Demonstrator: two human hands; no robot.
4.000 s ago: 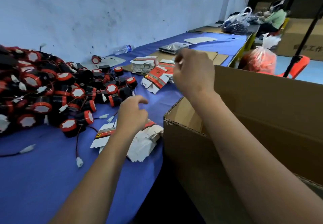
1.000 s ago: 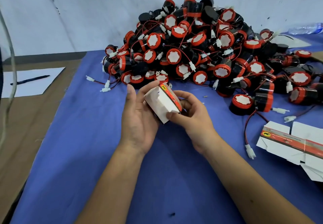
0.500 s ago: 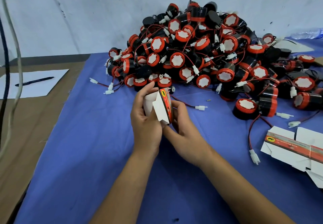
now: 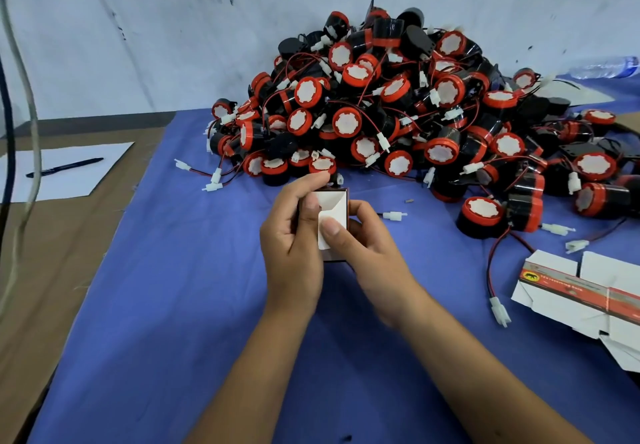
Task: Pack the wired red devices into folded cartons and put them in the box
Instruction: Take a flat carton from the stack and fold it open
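A small white carton (image 4: 333, 215) sits between both hands above the blue cloth (image 4: 173, 288), its white end flaps facing me. My left hand (image 4: 294, 236) grips its left side, fingers curled over the top edge. My right hand (image 4: 363, 246) holds the right side, and its thumb presses a flap flat. Behind the hands rises a big heap of red-and-black wired devices (image 4: 398, 108) with white connectors. Several flat unfolded cartons (image 4: 585, 291) lie at the right edge. The box is out of view.
To the left the cloth ends at a brown tabletop (image 4: 52, 253) with a white sheet (image 4: 65, 170) and a black pen (image 4: 64, 166). Cables (image 4: 31, 132) hang at the far left. A plastic bottle (image 4: 604, 64) lies at the back right. Loose connectors (image 4: 498, 308) trail onto the cloth.
The carton has turned from edge-on to end-on in my hands, and my right thumb now presses its end flap. Four seconds ago my hands were over by the cardboard box.
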